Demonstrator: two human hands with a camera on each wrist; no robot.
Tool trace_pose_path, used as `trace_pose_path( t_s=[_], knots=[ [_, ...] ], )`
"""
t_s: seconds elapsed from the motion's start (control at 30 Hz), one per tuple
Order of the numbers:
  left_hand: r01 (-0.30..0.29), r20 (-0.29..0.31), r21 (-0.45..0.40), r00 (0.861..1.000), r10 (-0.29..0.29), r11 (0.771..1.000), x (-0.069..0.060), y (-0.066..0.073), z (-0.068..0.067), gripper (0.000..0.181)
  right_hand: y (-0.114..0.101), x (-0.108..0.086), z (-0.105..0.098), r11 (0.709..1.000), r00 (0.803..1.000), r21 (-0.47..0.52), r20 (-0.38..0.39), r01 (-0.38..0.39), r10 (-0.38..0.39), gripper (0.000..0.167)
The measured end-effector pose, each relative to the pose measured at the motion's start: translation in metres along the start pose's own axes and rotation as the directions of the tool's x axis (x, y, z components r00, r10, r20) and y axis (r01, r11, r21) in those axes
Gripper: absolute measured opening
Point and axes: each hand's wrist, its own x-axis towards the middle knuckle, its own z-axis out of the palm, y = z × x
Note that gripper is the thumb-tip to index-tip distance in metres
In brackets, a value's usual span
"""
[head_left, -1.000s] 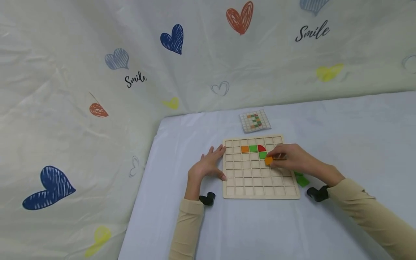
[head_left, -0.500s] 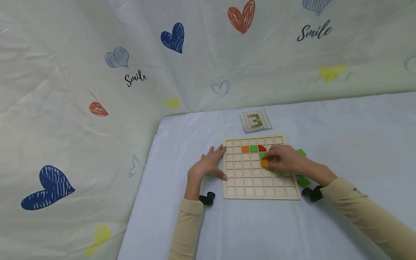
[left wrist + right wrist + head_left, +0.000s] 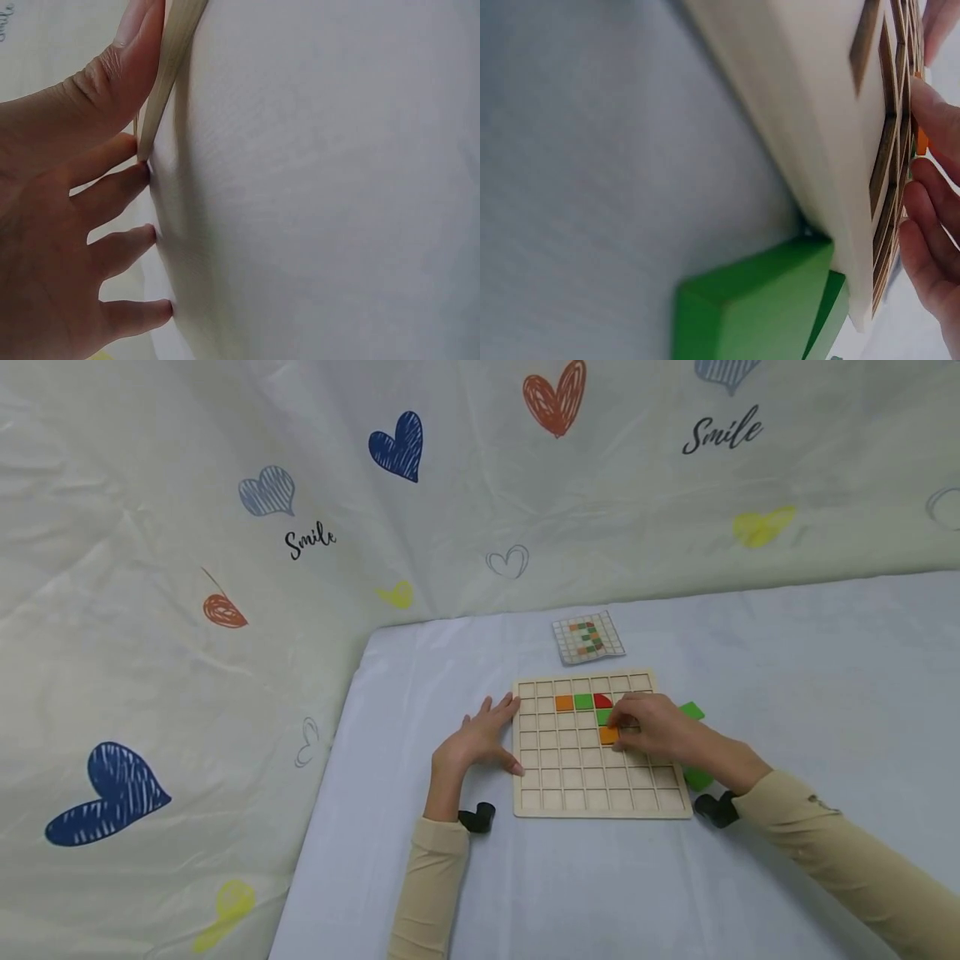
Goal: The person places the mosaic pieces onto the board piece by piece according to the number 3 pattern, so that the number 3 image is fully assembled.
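My right hand pinches an orange square tile that sits at a cell of the wooden grid board. In the right wrist view, the orange tile shows between thumb and fingers. Just above it lies a green tile, with a red quarter-round tile above that. Further left along the same row are a second green tile and another orange tile. My left hand touches the board's left edge, fingers spread; the left wrist view shows the thumb against the board's side.
Behind the board lies a patterned grid card. Loose green tiles lie at the board's right edge, partly hidden by my right arm; a green block looms close in the right wrist view. A hanging printed cloth stands behind the table.
My right hand has moved slightly left and down with the orange tile, which has gone from tilted above the board to flat at a cell below the green tile. The left hand stays put.
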Motion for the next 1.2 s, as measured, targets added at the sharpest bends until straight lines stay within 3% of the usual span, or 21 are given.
trace_pose_path(
  t_s=[0.5, 1.2],
  knots=[
    [0.005, -0.007, -0.007, 1.000, -0.005, 1.000, 0.000, 0.001, 0.001, 0.117, 0.001, -0.006, -0.008, 1.000, 0.999, 0.006, 0.022, -0.029, 0.028, 0.017],
    [-0.004, -0.012, -0.001, 1.000, 0.004, 1.000, -0.002, 0.001, 0.002, 0.117, 0.020, -0.041, -0.032, 0.996, 0.996, -0.021, -0.032, -0.086, 0.085, 0.017]
  ],
)
